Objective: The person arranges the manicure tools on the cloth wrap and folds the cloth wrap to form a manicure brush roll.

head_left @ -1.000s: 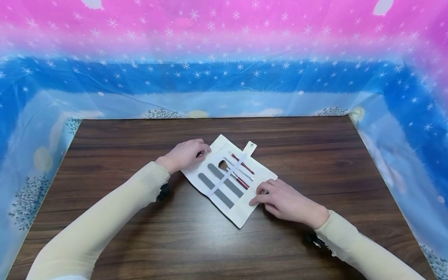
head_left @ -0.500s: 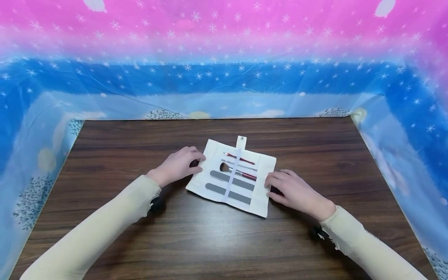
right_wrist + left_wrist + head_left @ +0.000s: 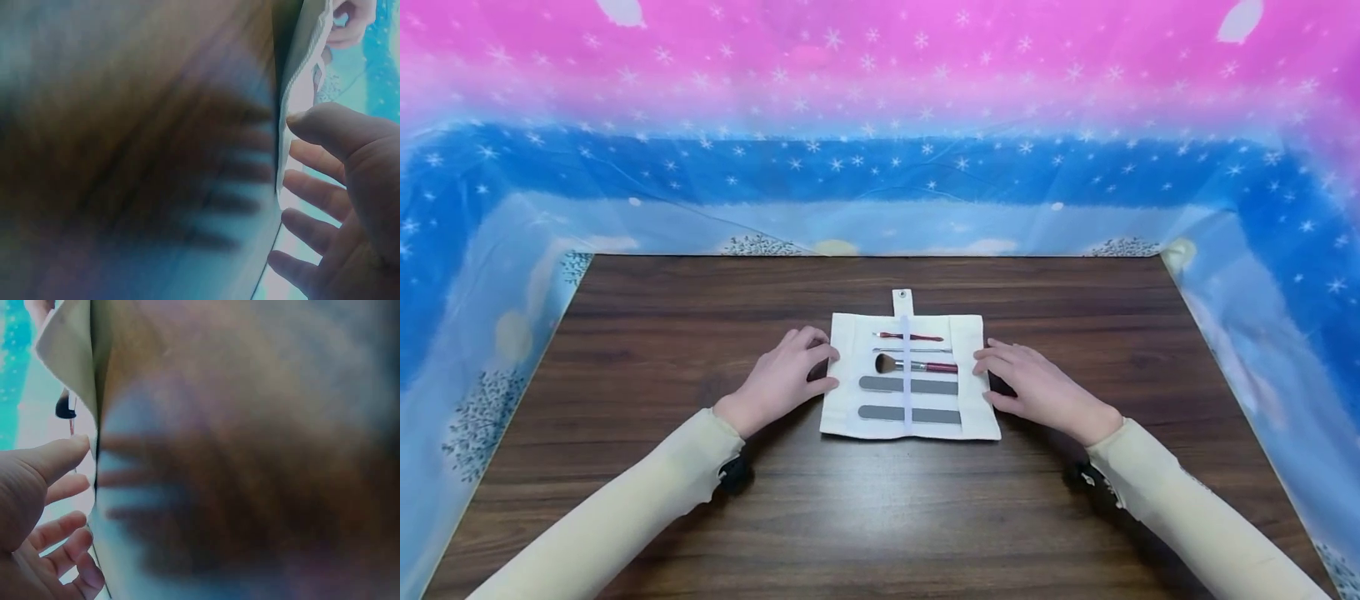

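Note:
A white fabric tool roll (image 3: 842, 417) lies unfolded and square on the table, its snap tab (image 3: 902, 303) pointing away. Under its pale elastic band (image 3: 907, 400) sit two grey nail files (image 3: 936, 387), a makeup brush (image 3: 942, 367) with a red handle, a thin metal stick (image 3: 931, 350) and a slim red tool (image 3: 928, 338). My left hand (image 3: 781, 377) touches the roll's left edge with thumb and fingertips, fingers loosely bent. At the right edge, my right hand (image 3: 1041, 390) rests its fingertips. In the right wrist view its fingers (image 3: 315, 190) are spread and fairly straight.
Dark wood-grain table (image 3: 880, 533) lies beneath everything. A printed snowflake cloth (image 3: 880, 167) hangs along its back and sides. Small black devices (image 3: 736, 473) show under both sleeve cuffs.
The tool roll has turned counterclockwise from a diagonal position to square with the table. The left hand has come nearer the body; the right hand has moved slightly away from it.

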### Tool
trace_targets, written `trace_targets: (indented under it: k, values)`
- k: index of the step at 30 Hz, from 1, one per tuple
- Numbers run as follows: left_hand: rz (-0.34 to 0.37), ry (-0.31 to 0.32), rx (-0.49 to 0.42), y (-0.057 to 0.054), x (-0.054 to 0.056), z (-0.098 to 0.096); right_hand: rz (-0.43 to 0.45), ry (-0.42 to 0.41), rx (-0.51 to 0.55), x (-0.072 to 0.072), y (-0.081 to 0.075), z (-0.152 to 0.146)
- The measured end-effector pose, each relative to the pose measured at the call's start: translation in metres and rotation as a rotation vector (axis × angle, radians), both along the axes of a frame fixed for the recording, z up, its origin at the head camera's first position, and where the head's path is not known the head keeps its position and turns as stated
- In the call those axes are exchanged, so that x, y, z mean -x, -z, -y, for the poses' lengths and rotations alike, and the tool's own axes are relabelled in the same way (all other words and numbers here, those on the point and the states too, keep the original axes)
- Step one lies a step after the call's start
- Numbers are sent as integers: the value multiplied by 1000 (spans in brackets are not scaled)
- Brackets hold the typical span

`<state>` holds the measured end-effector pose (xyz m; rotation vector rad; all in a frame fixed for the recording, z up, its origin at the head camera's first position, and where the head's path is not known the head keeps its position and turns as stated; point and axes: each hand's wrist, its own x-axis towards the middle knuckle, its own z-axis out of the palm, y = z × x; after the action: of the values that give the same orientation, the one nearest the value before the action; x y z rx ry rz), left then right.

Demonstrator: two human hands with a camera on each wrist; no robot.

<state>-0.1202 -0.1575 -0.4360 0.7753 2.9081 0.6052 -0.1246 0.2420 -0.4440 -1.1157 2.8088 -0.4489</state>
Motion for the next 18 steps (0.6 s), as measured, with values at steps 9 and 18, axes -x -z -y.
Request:
trace_targets:
  k: [9, 18]
  values:
    - [-30, 9, -28, 4, -1, 0, 8, -14, 7, 4, -3, -1]
    - [-85, 45, -32, -2, -19, -1, -102, -81, 81, -16, -8, 3]
